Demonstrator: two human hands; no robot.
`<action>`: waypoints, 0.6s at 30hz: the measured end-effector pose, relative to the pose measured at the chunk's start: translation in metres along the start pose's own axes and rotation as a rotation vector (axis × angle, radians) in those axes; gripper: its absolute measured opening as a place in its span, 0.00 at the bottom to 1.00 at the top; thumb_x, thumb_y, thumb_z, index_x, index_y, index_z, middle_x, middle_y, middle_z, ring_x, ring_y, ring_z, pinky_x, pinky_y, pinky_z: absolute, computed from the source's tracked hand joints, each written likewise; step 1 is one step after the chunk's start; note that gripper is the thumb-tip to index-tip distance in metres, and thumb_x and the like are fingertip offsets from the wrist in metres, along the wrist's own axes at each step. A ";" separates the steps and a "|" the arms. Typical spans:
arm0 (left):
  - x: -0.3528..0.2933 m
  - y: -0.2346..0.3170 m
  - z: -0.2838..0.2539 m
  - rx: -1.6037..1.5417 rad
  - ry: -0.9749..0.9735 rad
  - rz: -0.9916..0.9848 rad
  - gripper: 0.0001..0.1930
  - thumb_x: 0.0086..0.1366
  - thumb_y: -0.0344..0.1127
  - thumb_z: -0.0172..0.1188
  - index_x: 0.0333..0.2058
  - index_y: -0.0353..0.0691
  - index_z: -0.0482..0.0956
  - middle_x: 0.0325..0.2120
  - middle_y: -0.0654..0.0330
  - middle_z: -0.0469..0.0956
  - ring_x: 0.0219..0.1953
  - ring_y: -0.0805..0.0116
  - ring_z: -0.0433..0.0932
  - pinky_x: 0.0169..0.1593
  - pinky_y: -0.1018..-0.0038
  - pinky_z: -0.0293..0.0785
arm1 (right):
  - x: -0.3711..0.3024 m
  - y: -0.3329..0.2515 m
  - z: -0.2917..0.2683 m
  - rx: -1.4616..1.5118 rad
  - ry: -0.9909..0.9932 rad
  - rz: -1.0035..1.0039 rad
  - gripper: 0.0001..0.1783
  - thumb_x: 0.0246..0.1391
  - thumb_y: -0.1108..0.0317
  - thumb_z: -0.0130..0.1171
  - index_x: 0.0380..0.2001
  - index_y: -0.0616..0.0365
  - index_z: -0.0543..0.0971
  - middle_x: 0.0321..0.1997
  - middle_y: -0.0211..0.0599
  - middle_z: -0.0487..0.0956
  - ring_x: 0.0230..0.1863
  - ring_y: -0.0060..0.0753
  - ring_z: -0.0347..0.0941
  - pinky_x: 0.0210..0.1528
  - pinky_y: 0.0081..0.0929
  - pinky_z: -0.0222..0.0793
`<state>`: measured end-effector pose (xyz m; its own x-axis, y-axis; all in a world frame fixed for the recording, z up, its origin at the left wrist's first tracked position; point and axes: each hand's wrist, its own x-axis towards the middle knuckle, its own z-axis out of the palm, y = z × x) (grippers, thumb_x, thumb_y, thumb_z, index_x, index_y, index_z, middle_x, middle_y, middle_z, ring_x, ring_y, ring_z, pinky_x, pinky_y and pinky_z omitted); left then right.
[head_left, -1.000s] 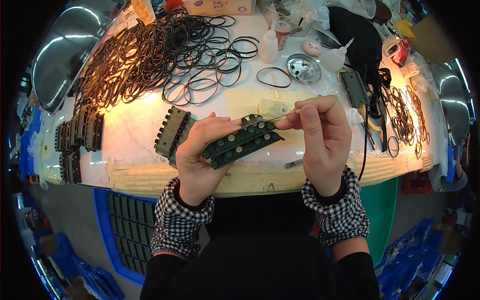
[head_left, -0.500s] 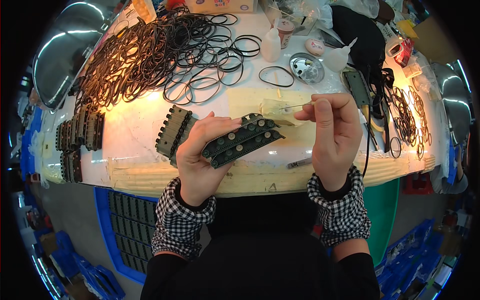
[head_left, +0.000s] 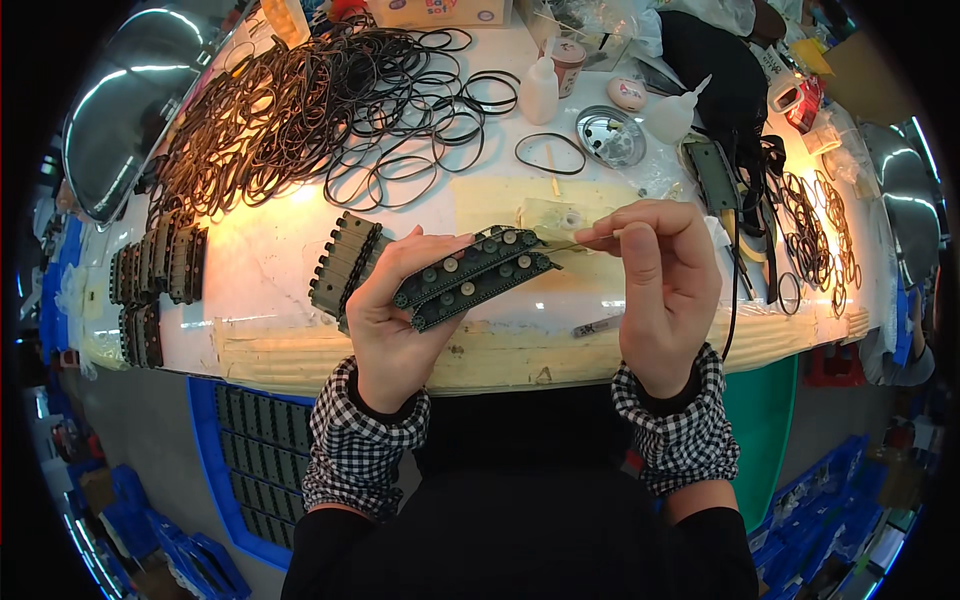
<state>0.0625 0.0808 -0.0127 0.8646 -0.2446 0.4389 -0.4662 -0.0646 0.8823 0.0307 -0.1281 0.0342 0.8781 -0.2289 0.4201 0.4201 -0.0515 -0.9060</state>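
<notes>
My left hand (head_left: 382, 310) grips a dark green toy tank track unit (head_left: 468, 282), tilted up to the right, with two rows of round wheels, some pale and some green. Between the thumb and fingers of my right hand (head_left: 665, 295) is a thin needle-like tool (head_left: 566, 246). It points left at the right end of the track unit; whether it touches is too fine to tell. A yellowish block (head_left: 545, 212) lies on the table beyond the tool. Behind my left hand stands a row of olive green track parts (head_left: 343, 262), partly hidden by the hand.
A large heap of black rubber bands (head_left: 290, 110) covers the back left. Farther right are a white squeeze bottle (head_left: 539, 95), a round metal dish (head_left: 612, 137) and a smaller band pile (head_left: 815, 235). More track parts (head_left: 160, 265) stand left; a blue tray (head_left: 215, 450) sits below the table.
The needle-like tool has come down and left with my right hand, its tip now by the track unit's right end. The track unit has turned slightly in my left hand.
</notes>
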 end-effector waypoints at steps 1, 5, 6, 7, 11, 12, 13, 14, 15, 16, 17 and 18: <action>0.000 0.000 0.000 -0.001 -0.001 -0.006 0.20 0.52 0.24 0.69 0.46 0.40 0.80 0.43 0.59 0.82 0.51 0.63 0.77 0.66 0.50 0.57 | -0.001 0.001 0.000 0.052 -0.060 0.030 0.07 0.67 0.72 0.50 0.40 0.66 0.71 0.36 0.37 0.78 0.39 0.24 0.78 0.44 0.21 0.75; 0.000 0.002 0.000 0.045 0.005 0.027 0.21 0.52 0.21 0.68 0.47 0.38 0.80 0.43 0.58 0.82 0.49 0.66 0.78 0.62 0.57 0.64 | -0.005 0.000 0.005 0.149 -0.036 0.173 0.07 0.67 0.71 0.49 0.39 0.66 0.70 0.35 0.37 0.77 0.37 0.25 0.79 0.43 0.22 0.77; 0.000 0.005 0.002 -0.011 0.020 -0.024 0.21 0.53 0.20 0.67 0.48 0.36 0.79 0.43 0.57 0.82 0.48 0.67 0.79 0.60 0.61 0.67 | -0.005 0.001 0.005 0.157 -0.023 0.182 0.08 0.67 0.70 0.49 0.39 0.66 0.70 0.35 0.37 0.77 0.37 0.26 0.79 0.43 0.22 0.78; -0.001 0.012 0.004 -0.068 0.036 -0.075 0.22 0.53 0.19 0.66 0.48 0.35 0.79 0.44 0.57 0.81 0.47 0.69 0.79 0.58 0.65 0.70 | -0.005 0.001 0.006 0.164 -0.011 0.191 0.08 0.67 0.70 0.49 0.39 0.66 0.70 0.35 0.37 0.77 0.37 0.26 0.80 0.43 0.22 0.78; -0.003 0.009 0.005 -0.118 0.041 -0.044 0.22 0.54 0.14 0.64 0.50 0.31 0.77 0.44 0.55 0.80 0.44 0.73 0.79 0.49 0.79 0.76 | -0.006 0.001 0.006 0.143 -0.004 0.164 0.09 0.69 0.69 0.47 0.40 0.65 0.70 0.35 0.38 0.77 0.36 0.29 0.80 0.43 0.25 0.79; -0.003 0.009 0.005 -0.143 0.045 -0.065 0.22 0.54 0.15 0.64 0.50 0.31 0.77 0.44 0.55 0.80 0.45 0.73 0.79 0.50 0.78 0.76 | -0.006 0.001 0.005 0.123 -0.011 0.158 0.09 0.69 0.68 0.44 0.40 0.64 0.70 0.35 0.39 0.77 0.36 0.31 0.80 0.43 0.28 0.80; -0.004 0.009 0.006 -0.169 0.049 -0.086 0.22 0.54 0.15 0.64 0.50 0.31 0.77 0.44 0.55 0.80 0.45 0.73 0.79 0.50 0.78 0.76 | -0.006 0.000 0.005 0.104 -0.017 0.151 0.10 0.70 0.67 0.42 0.40 0.64 0.69 0.35 0.40 0.77 0.35 0.33 0.81 0.43 0.30 0.80; -0.004 0.010 0.007 -0.194 0.053 -0.107 0.22 0.55 0.15 0.64 0.50 0.31 0.77 0.44 0.55 0.80 0.45 0.73 0.80 0.50 0.77 0.76 | -0.007 -0.001 0.005 0.105 -0.016 0.145 0.10 0.70 0.67 0.43 0.40 0.64 0.69 0.35 0.40 0.77 0.35 0.33 0.81 0.43 0.30 0.80; -0.004 0.010 0.006 -0.184 0.044 -0.105 0.22 0.55 0.16 0.65 0.50 0.31 0.77 0.44 0.55 0.80 0.45 0.72 0.80 0.50 0.77 0.76 | -0.007 -0.001 0.004 0.107 -0.015 0.138 0.10 0.70 0.67 0.43 0.40 0.64 0.69 0.35 0.40 0.77 0.35 0.33 0.81 0.43 0.30 0.80; -0.004 0.010 0.005 -0.174 0.035 -0.102 0.22 0.55 0.16 0.65 0.50 0.31 0.77 0.44 0.55 0.80 0.45 0.72 0.80 0.49 0.77 0.76 | -0.008 -0.002 0.004 0.109 -0.015 0.131 0.10 0.70 0.67 0.43 0.40 0.64 0.69 0.35 0.40 0.77 0.35 0.33 0.81 0.43 0.30 0.80; -0.004 0.010 0.005 -0.164 0.027 -0.100 0.22 0.55 0.16 0.65 0.50 0.31 0.77 0.44 0.55 0.80 0.45 0.72 0.80 0.49 0.77 0.76 | -0.008 -0.002 0.005 0.109 -0.016 0.125 0.10 0.70 0.67 0.43 0.40 0.64 0.69 0.35 0.40 0.77 0.35 0.33 0.81 0.43 0.29 0.80; -0.004 0.010 0.005 -0.176 0.031 -0.092 0.22 0.55 0.16 0.65 0.50 0.31 0.77 0.44 0.55 0.80 0.45 0.72 0.80 0.49 0.77 0.76 | -0.008 -0.003 0.005 0.106 -0.015 0.118 0.10 0.70 0.67 0.43 0.40 0.64 0.70 0.35 0.40 0.77 0.35 0.32 0.81 0.43 0.29 0.80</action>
<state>0.0537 0.0765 -0.0067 0.9088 -0.2151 0.3575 -0.3473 0.0851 0.9339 0.0237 -0.1208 0.0342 0.9257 -0.2124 0.3130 0.3353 0.0780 -0.9389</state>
